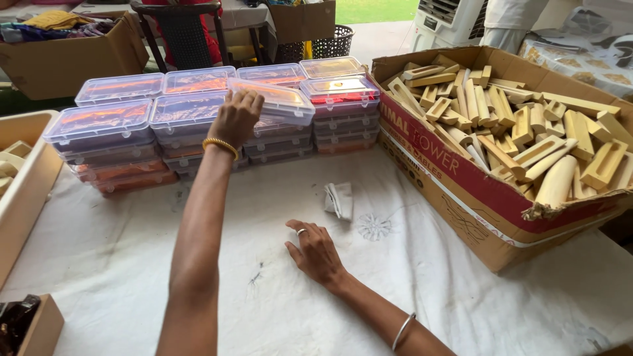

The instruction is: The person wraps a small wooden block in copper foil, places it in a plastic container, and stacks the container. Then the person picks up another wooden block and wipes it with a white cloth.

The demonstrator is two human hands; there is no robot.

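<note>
My left hand [235, 117], with a gold bangle at the wrist, reaches forward and grips the near edge of a clear plastic box [277, 100]. That box sits tilted atop the middle stack. Stacks of the same clear lidded boxes [119, 135] with red and orange contents fill the back of the table. My right hand [316, 252] lies flat on the white tablecloth [409, 277], fingers spread, a ring on one finger and a silver bangle on the forearm. It holds nothing.
A large cardboard box [461, 191] full of several pale wooden pieces [527, 132] stands at the right. A small folded white cloth [339, 200] lies mid-table. A beige tray [26, 191] sits at the left edge. Behind are a chair, cartons and a black basket.
</note>
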